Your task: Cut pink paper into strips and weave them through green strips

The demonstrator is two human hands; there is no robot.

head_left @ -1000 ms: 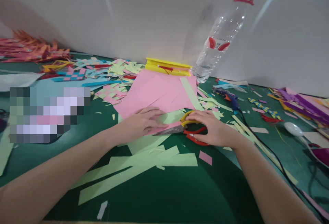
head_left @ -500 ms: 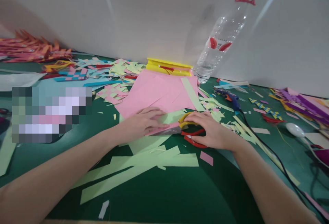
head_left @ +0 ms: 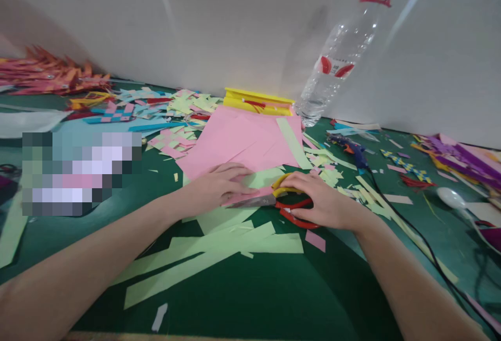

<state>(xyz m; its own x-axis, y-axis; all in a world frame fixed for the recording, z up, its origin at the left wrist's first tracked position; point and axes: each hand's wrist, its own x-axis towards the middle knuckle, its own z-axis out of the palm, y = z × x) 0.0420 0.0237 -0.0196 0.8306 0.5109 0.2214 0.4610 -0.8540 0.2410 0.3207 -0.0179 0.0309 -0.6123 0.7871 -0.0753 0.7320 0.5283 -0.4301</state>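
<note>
My right hand [head_left: 313,197] is closed around the yellow and red handles of a pair of scissors [head_left: 279,200]. The blades point left and lie along the near edge of a pink paper strip [head_left: 263,192]. My left hand [head_left: 219,189] grips that strip just left of the handles, fingers reaching right across it; the thumb is partly hidden. Beneath both hands lies light green paper [head_left: 227,220]. A large pink paper sheet [head_left: 230,137] spreads out just beyond the left hand, with a green paper strip [head_left: 291,143] across its right side.
Green strips [head_left: 219,244] lie nearer me on the green table [head_left: 242,299]. A clear bottle [head_left: 332,64] leans at the wall by a yellow holder [head_left: 254,102]. Rightward are a blue glue gun [head_left: 352,152], its cord and a white spoon [head_left: 450,197]. Paper scraps [head_left: 191,102] litter the left back.
The scissor handles have parted slightly, the red one lowering in my right hand. My left hand stays on the pink strip. The whole view has shifted slightly.
</note>
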